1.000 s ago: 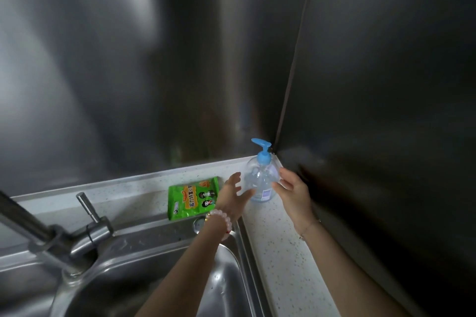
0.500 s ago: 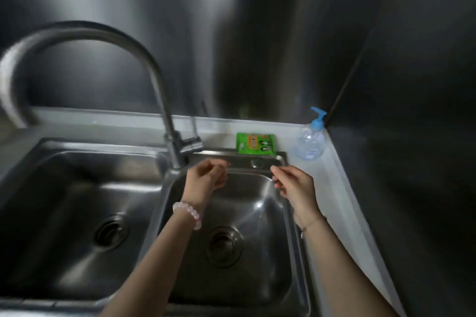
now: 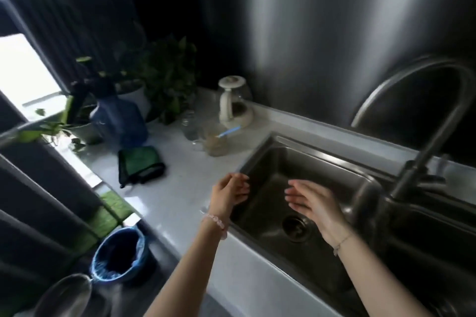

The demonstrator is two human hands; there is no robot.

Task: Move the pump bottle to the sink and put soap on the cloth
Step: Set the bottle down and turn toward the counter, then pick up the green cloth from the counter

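Observation:
A folded green cloth [image 3: 140, 164] with a dark edge lies on the white counter, left of the steel sink [image 3: 260, 152]. My left hand [image 3: 229, 192] hovers over the sink's left rim, fingers loosely curled, holding nothing. My right hand [image 3: 313, 201] floats above the left basin with fingers spread, empty. Both hands are well to the right of the cloth. The pump bottle is out of view.
A curved faucet [image 3: 427, 136] rises at the right. On the counter behind stand a glass jug with a white handle [image 3: 233, 103], a glass with a blue straw [image 3: 215, 140], a blue spray bottle [image 3: 118, 121] and potted plants [image 3: 159, 77]. A blue-lined bin [image 3: 119, 255] sits on the floor.
The view has swung left, from the right corner with the pump bottle to the left counter and cloth. Both hands left the bottle empty and moved over the left basin.

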